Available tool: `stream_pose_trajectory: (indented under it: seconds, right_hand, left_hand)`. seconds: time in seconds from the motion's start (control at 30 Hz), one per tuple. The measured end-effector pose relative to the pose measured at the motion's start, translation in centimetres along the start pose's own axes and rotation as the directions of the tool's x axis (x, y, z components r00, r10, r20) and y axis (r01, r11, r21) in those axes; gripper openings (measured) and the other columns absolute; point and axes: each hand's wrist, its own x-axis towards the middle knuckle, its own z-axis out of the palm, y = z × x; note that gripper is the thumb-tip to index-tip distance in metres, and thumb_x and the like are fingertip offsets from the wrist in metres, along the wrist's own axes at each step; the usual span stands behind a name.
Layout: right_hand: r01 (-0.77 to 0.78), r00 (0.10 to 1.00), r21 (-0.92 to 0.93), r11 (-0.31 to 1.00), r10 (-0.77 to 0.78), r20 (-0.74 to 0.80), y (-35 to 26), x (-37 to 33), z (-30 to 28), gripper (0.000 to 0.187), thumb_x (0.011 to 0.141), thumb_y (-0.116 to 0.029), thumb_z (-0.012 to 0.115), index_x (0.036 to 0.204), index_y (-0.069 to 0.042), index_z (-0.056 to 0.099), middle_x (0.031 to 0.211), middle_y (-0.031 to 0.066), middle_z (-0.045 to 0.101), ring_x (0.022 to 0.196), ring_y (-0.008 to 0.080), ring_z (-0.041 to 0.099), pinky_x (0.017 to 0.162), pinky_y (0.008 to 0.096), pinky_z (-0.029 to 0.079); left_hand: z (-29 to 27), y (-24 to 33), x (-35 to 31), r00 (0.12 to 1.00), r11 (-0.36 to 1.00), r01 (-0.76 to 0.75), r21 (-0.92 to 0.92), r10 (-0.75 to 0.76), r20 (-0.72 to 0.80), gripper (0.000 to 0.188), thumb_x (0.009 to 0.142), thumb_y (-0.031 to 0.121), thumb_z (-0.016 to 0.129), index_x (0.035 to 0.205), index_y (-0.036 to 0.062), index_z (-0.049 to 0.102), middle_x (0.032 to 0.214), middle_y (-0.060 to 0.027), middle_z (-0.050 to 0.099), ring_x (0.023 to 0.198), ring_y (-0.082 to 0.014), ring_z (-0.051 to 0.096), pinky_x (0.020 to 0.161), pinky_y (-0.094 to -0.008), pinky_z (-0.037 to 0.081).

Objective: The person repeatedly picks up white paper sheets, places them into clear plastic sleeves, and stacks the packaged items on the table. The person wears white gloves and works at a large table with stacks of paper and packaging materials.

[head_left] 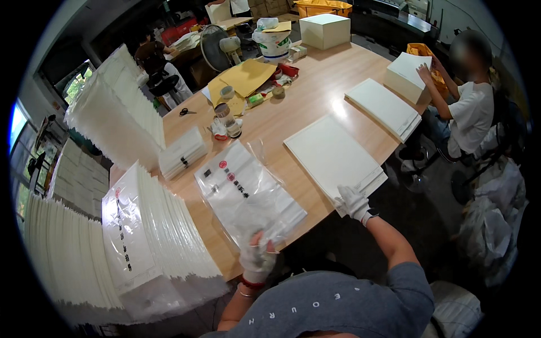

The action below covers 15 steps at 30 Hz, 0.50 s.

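Notably, wrapped stacks left of hands; scissors, bucket, fan beyond.

Plastic bags on the table, between piled packets at left and a paper stack at right

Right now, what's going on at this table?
A person in white gloves is working at a wooden table. Their left hand is at the near end of the clear plastic bags with red and black print; the grip is hard to make out. Their right hand is on the near end of a flat white stack. Across to the right, a co-worker has hands at a taller white block. Plastic-covered white packets are piled up at the left.
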Motion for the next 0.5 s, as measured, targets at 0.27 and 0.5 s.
stream_pose_trajectory:
  seconds: [0.27,0.5]
  right_hand:
    - [-0.005,0.991,-0.151,0.989,0.025,0.130,-3.4,3.7,-4.8,0.018,0.080,-0.023,0.052,0.071,-0.010,0.060,0.063,0.0115,0.058,0.057,0.0284,0.058,0.049,0.0388,0.045]
    - [-0.252,0.960,0.674,0.695,0.091,0.264,-4.7,-4.8,-5.7,0.024,0.084,-0.019,0.049,0.099,-0.002,0.056,0.091,0.0105,0.059,0.077,0.0239,0.059,0.078,0.0371,0.048]
  left_hand:
    - [12.3,0.8,-1.5,0.373,-0.141,0.899,-0.415,-0.250,0.894,0.029,0.086,0.013,0.053,0.112,0.0019,0.050,0.104,-0.0098,0.058,0.091,-0.0201,0.057,0.076,-0.0318,0.048]
    - [10.7,-0.4,-1.2,0.394,0.242,0.909,-0.341,-0.223,0.892,0.045,0.077,0.006,0.054,0.121,-0.0009,0.044,0.109,-0.0114,0.054,0.100,-0.0203,0.052,0.086,-0.0349,0.043]
